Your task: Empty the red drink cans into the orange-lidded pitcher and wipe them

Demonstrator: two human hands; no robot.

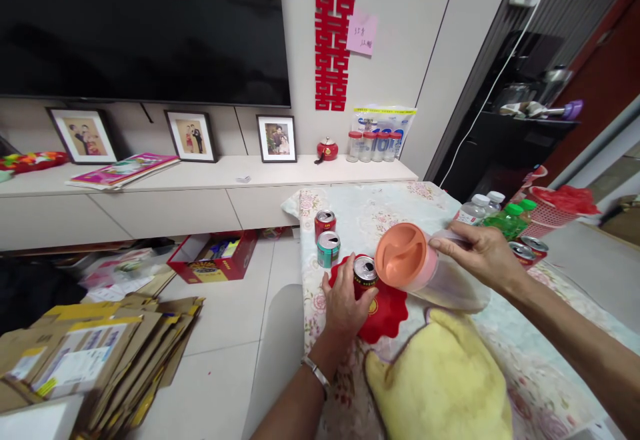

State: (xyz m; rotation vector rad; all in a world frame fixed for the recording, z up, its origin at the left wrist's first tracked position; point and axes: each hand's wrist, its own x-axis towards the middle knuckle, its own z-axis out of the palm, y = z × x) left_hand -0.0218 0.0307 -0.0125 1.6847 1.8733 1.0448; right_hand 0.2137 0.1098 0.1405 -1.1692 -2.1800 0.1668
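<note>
My left hand (346, 301) is wrapped around a dark drink can (365, 269), which stands upright with its top opened on a red scalloped mat (384, 323). My right hand (475, 253) grips the handle of a clear plastic pitcher (453, 288) with an orange lid (401, 258). The pitcher is tipped far over, its lid end right beside the can's top. Whether liquid is flowing I cannot tell. Left of the mat stand a teal can (329, 253) and a red can (325, 224), both upright. A yellow cloth (445, 380) lies in front of the pitcher.
A floral tablecloth (357, 210) covers the table. Several bottles (513, 221) and two cans (521, 253) stand on the right, near a pink basket (553, 212). A grey chair (280, 347) touches the table's left side. Flattened cardboard (135, 353) lies on the floor.
</note>
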